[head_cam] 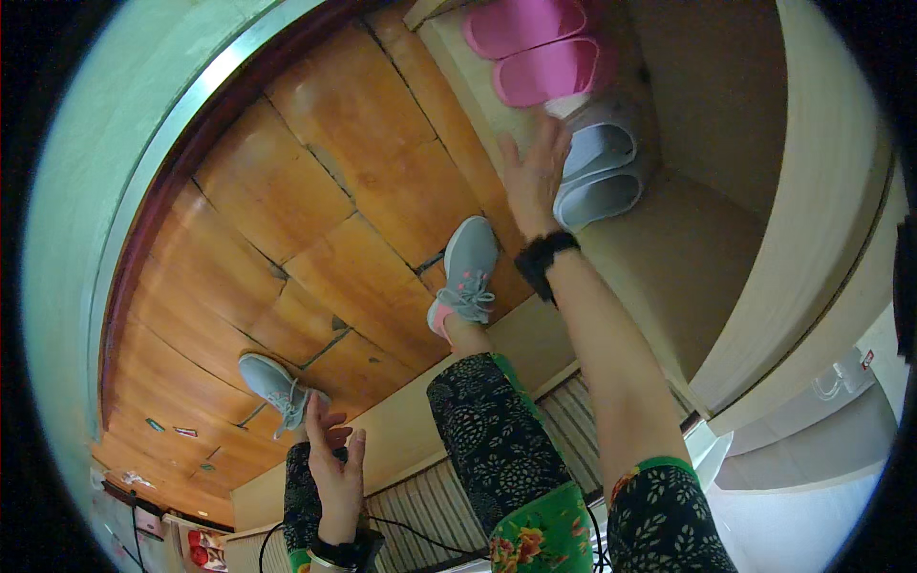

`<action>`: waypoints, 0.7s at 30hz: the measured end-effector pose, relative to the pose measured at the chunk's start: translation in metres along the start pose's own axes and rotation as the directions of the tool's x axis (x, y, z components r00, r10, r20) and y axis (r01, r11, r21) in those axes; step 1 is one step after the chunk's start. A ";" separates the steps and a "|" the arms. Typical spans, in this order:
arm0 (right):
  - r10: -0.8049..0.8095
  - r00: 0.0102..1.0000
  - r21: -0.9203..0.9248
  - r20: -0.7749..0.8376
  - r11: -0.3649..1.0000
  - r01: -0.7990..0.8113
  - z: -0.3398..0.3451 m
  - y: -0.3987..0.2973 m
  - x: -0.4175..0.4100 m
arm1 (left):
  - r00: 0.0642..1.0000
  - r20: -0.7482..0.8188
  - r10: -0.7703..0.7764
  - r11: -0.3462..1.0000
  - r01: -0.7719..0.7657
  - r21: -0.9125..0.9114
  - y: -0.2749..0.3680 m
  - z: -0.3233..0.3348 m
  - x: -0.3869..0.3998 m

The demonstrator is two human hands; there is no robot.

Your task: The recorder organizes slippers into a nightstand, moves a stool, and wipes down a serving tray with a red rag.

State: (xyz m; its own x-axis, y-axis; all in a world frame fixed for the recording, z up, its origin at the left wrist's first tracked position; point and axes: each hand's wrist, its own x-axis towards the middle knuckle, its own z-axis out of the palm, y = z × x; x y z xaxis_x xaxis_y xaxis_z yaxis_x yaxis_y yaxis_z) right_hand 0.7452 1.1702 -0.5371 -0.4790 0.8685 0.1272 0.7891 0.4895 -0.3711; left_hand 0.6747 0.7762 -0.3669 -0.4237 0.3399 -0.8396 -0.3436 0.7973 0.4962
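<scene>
My right hand (534,179) reaches over the edge of a low shelf, its thumb apart from its fingers and nothing visibly held. Beside its fingers sits a pair of pale grey slippers (598,197); whether they touch is hard to tell. Just past the fingertips is a pair of pink slippers (548,71), with a small white patch (568,105) between the two pairs. Lower left, my left hand (335,465) hangs empty with spread fingers, in front of my leg. Both wrists have dark bands.
Grey lace-up sneakers (469,265) are on my feet, on a brown wood-look floor (344,179) with dark gaps. The pale cabinet side (802,215) curves along the right. A black cable (423,544) runs below the striped surface (423,508). Small wrappers (185,432) lie at left.
</scene>
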 end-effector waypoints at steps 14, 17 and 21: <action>0.300 0.896 -0.162 0.326 0.952 -0.260 -0.044 0.052 -0.092 | 0.999 -0.003 -0.033 0.999 0.033 -0.015 0.007 -0.005 -0.001; 0.349 0.901 -0.215 0.259 0.930 -0.298 -0.047 0.056 -0.095 | 1.000 -0.005 0.018 1.000 -0.018 -0.002 0.002 -0.005 -0.002; 0.183 0.935 -0.128 0.305 0.980 -0.150 -0.045 0.053 -0.081 | 1.000 0.003 -0.020 0.999 0.020 -0.026 0.004 -0.009 -0.003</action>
State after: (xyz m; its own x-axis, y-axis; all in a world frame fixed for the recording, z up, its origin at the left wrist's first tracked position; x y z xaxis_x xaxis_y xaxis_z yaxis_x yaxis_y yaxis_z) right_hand 0.8434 1.1295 -0.5254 -0.4207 0.8777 -0.2295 0.8947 0.3597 -0.2648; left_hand 0.6675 0.7739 -0.3609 -0.4146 0.3255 -0.8498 -0.3739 0.7904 0.4852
